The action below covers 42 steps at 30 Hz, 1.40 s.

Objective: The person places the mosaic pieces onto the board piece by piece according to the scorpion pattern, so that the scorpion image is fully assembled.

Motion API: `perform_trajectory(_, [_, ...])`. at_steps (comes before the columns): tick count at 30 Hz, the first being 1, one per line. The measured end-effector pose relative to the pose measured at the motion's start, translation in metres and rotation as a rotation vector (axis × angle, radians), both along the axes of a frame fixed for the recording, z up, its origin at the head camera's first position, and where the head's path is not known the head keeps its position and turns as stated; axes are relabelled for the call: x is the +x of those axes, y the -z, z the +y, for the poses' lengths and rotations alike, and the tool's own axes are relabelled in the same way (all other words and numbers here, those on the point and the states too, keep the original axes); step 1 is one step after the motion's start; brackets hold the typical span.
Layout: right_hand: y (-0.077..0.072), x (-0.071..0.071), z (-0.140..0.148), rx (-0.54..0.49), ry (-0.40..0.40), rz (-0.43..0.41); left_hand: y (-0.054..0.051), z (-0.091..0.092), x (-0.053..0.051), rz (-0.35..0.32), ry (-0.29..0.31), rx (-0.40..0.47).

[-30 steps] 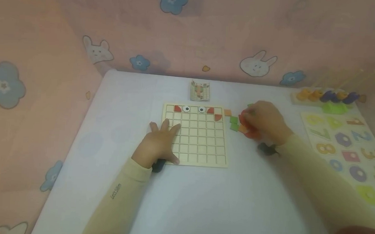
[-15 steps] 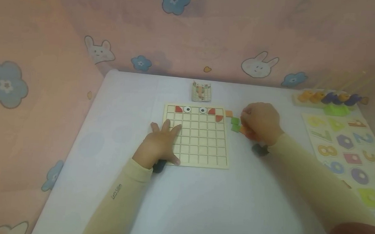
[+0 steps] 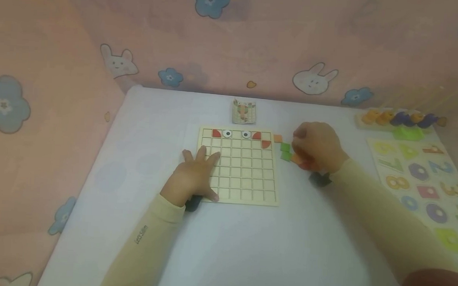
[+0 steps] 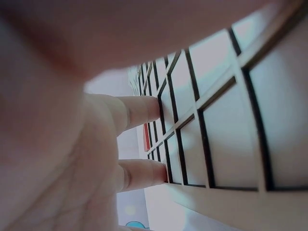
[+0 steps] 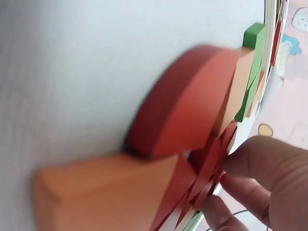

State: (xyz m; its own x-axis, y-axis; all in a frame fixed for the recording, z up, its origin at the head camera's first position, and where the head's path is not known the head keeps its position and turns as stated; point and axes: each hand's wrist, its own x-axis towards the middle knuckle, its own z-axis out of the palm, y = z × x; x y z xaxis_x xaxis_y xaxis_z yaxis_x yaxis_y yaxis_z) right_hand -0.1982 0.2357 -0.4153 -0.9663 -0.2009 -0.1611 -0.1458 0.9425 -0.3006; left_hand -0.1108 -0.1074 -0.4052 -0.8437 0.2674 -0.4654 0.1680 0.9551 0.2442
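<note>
My left hand (image 3: pixel 191 176) lies spread over the left edge of a pale wooden grid board (image 3: pixel 247 173), and two of its fingertips touch the grid (image 4: pixel 221 139) in the left wrist view. Along the board's top row are two eye tiles (image 3: pixel 227 134) and red quarter-round tiles (image 3: pixel 216 134), with another red one (image 3: pixel 265 144) lower at the right. Right of the board, my right hand (image 3: pixel 319 147) is over a pile of tiles. The right wrist view has its thumb and fingers pinching a red tile (image 5: pixel 223 177) beside a larger red piece (image 5: pixel 187 106) and an orange block (image 5: pixel 110 192).
Behind the board stands a small picture card (image 3: pixel 244 112). Green tiles (image 3: pixel 285 147) and an orange tile (image 3: pixel 277 138) lie just right of the board. Farther right are a number puzzle board (image 3: pixel 416 183) and a rack of coloured figures (image 3: pixel 393 120).
My right hand has shifted slightly left over the pile and its fingers are drawn in more. The left hand holds its place on the board.
</note>
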Motion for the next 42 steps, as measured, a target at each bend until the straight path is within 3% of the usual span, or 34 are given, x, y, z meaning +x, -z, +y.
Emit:
perform_trajectory(2, [-0.002, -0.002, -0.001, -0.045, 0.042, -0.054, 0.0, -0.001, 0.0, 0.001, 0.002, -0.005])
perform_trajectory(3, [-0.003, -0.003, -0.003, -0.082, 0.09, -0.058, 0.0, -0.001, 0.0, 0.002, 0.002, -0.005])
perform_trajectory(4, [-0.004, -0.004, -0.005, -0.088, 0.089, -0.052, 0.0, -0.002, 0.0, 0.003, 0.002, -0.005])
perform_trajectory(9, [-0.018, -0.012, -0.03, -0.079, -0.009, 0.01, 0.0, -0.003, -0.001, 0.006, -0.004, -0.001])
perform_trajectory(12, [-0.027, -0.02, -0.059, -0.145, -0.035, -0.041, 0.001, -0.004, -0.002, 0.009, -0.007, -0.002])
perform_trajectory(14, [-0.031, -0.024, -0.083, -0.168, -0.093, -0.047, 0.002, -0.005, -0.002, 0.013, -0.005, -0.002])
perform_trajectory(17, [-0.031, -0.028, -0.12, -0.175, -0.248, -0.002, 0.004, -0.005, -0.003, 0.018, 0.0, -0.002])
perform_trajectory(20, [-0.025, -0.03, -0.151, -0.198, -0.423, 0.065, 0.006, -0.004, -0.003, 0.025, 0.011, -0.008])
perform_trajectory(23, [-0.014, -0.029, -0.171, -0.215, -0.537, 0.104, 0.006, -0.002, -0.003, 0.026, 0.025, -0.016])
perform_trajectory(31, [0.007, -0.026, -0.185, -0.159, -0.635, 0.169, 0.006, 0.002, -0.002, 0.03, 0.05, -0.024])
perform_trajectory(42, [0.004, -0.023, -0.195, -0.056, -0.779, 0.277, 0.0, -0.003, -0.001, 0.038, 0.038, -0.01])
